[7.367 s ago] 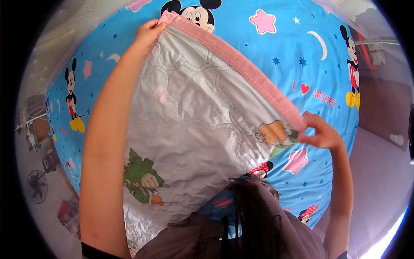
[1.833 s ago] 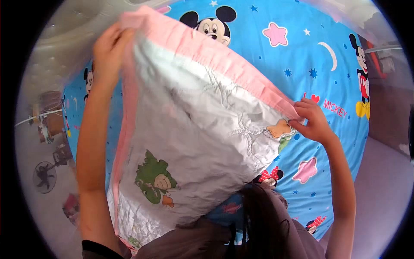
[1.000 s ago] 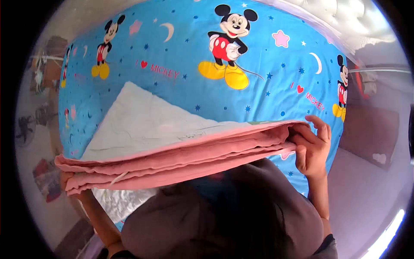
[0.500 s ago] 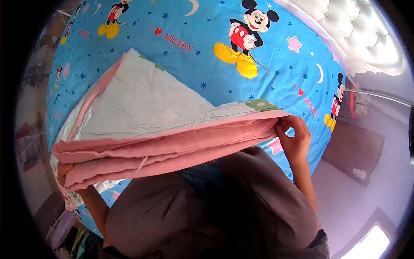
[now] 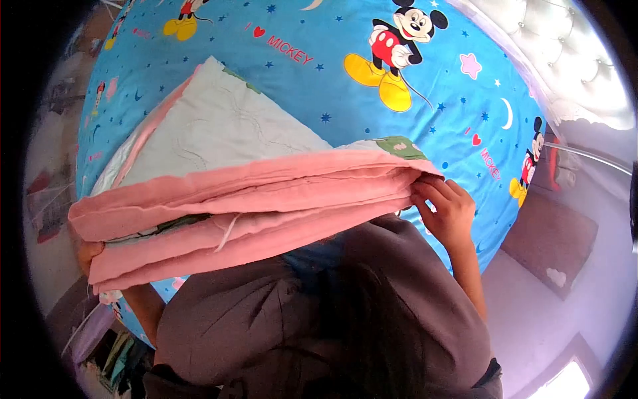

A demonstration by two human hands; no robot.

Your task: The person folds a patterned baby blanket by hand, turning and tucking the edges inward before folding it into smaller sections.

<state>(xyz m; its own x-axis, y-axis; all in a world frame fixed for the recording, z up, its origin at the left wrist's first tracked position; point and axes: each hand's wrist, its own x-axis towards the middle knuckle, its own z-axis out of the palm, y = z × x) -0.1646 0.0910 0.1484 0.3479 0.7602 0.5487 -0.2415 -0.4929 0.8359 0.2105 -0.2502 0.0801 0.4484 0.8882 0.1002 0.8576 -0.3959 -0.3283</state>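
Observation:
A folded quilt (image 5: 226,143), white with pink bordered edges and bits of green print, is held up in front of my body. Its pink layers are stacked along the near side, and a thin white strip hangs from them. My left hand (image 5: 90,256) grips the left end of the layers, its fingers mostly hidden behind the cloth. At the right end, my right hand (image 5: 444,206) pinches the corner between thumb and fingers. One white corner of the quilt points away from me over the bed.
Beneath the quilt spreads a blue bedsheet (image 5: 292,93) with cartoon mouse figures, stars and moons. A tufted white headboard (image 5: 565,53) stands at the far right. Folded clothes (image 5: 116,362) lie at the lower left, and a brown mat (image 5: 551,243) is to the right.
The near pink edge has tipped and its layers have spread apart, showing more green print between them. Both hands still hold the ends, shifted slightly left.

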